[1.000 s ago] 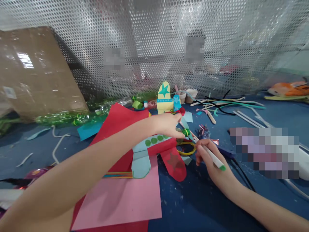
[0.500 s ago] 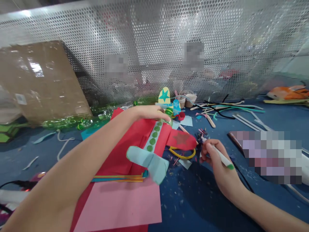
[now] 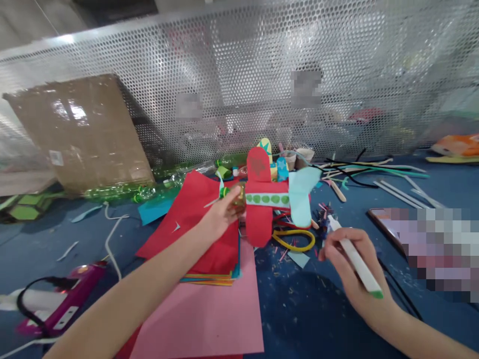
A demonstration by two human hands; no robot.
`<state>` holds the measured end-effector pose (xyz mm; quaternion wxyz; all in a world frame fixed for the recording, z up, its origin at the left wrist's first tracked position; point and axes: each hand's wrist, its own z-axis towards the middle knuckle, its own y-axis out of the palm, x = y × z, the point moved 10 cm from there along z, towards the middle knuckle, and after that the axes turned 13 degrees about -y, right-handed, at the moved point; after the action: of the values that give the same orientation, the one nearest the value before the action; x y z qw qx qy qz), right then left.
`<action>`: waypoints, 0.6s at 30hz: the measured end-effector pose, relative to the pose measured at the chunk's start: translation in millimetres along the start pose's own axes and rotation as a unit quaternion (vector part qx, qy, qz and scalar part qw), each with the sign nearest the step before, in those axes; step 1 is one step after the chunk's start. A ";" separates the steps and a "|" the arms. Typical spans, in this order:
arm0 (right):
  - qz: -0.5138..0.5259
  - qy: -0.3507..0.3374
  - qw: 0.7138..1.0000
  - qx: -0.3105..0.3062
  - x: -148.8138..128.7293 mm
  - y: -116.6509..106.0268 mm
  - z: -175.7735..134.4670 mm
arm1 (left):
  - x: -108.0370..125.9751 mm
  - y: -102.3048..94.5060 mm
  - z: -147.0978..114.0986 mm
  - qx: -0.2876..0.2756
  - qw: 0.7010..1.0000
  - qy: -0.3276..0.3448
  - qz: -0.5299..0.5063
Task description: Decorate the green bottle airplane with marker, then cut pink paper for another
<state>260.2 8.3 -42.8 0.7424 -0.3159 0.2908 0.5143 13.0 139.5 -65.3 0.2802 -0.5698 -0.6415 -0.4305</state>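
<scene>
My left hand (image 3: pixel 229 208) grips the neck end of a toy plane (image 3: pixel 258 199) made from a plastic bottle with a green cap. The plane has red paper wings, a white strip of green dots along its body and a light blue paper tail pointing right. It is above the edge of a stack of red paper (image 3: pixel 202 224). In my right hand (image 3: pixel 357 264) is a white marker (image 3: pixel 359 264) with a green end, its other end pointing up and away. A yellow loop (image 3: pixel 295 240) and paper scraps lie between the hands.
Pink paper (image 3: pixel 209 314) sticks out below the stack. At the left are a purple power strip (image 3: pixel 80 286) and a cardboard sheet (image 3: pixel 93 134); green bottles (image 3: pixel 112 193) lie along a perforated metal screen (image 3: pixel 239 89). A phone (image 3: pixel 389 224) and pipe cleaners (image 3: pixel 374 172) are at the right.
The toy plane has turned, so its tail now points right instead of toward me, and its wings run near to far. My right hand still holds the marker.
</scene>
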 end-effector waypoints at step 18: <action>-0.204 -0.361 0.828 -0.378 -59.9 84.1 -38.4 | -61.3 2.0 -62.4 -0.034 0.999 -0.011 0.006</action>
<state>158.4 -33.1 -35.9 0.7052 -0.4157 -0.2856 0.4983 18.6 55.1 -87.5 0.2561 -0.5874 -0.6265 -0.4437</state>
